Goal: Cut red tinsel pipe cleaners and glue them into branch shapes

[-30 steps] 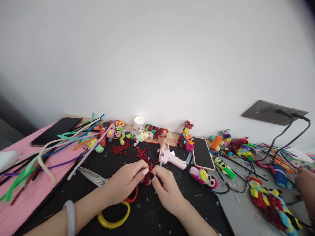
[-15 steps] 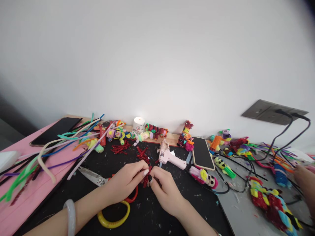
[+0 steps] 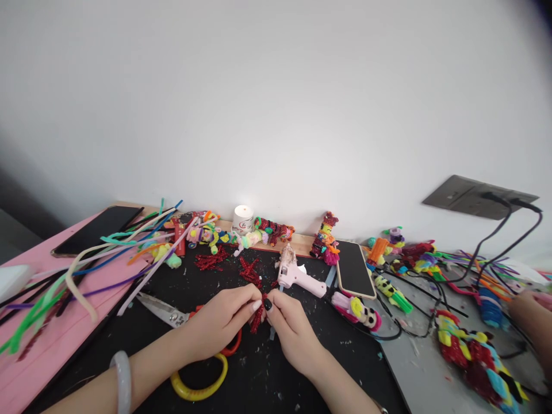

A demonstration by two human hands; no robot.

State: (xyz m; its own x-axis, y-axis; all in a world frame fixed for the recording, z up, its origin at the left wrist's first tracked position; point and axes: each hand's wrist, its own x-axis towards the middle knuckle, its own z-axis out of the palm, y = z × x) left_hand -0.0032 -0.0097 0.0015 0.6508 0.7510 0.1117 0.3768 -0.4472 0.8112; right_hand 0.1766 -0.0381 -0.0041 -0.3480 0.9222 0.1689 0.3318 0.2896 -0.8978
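Between my two hands is a short piece of red tinsel pipe cleaner (image 3: 257, 319), pinched near its upper end. My left hand (image 3: 230, 313) is closed on it with thumb and fingertips. From the other side my right hand (image 3: 288, 325) pinches it too, its dark thumbnail showing. Fingers hide much of the piece. Just beyond lie more red tinsel pieces (image 3: 250, 271) and a second red pile (image 3: 211, 260). A pink hot glue gun (image 3: 302, 278) rests past my right hand. Scissors (image 3: 200, 391) with yellow and red handles lie partly under my left forearm.
Pipe cleaners (image 3: 99, 270) spread over a pink surface at left, near a phone (image 3: 101, 229). Pipe-cleaner dolls (image 3: 326, 238), a paper cup (image 3: 242, 218) and another phone (image 3: 356, 269) line the wall. Black cords (image 3: 478, 247) run to a socket. A co-worker's hand (image 3: 530, 313) is at far right.
My right thumb has shifted up slightly, and the hands have turned a little around the red piece. The co-worker's hand has moved slightly left.
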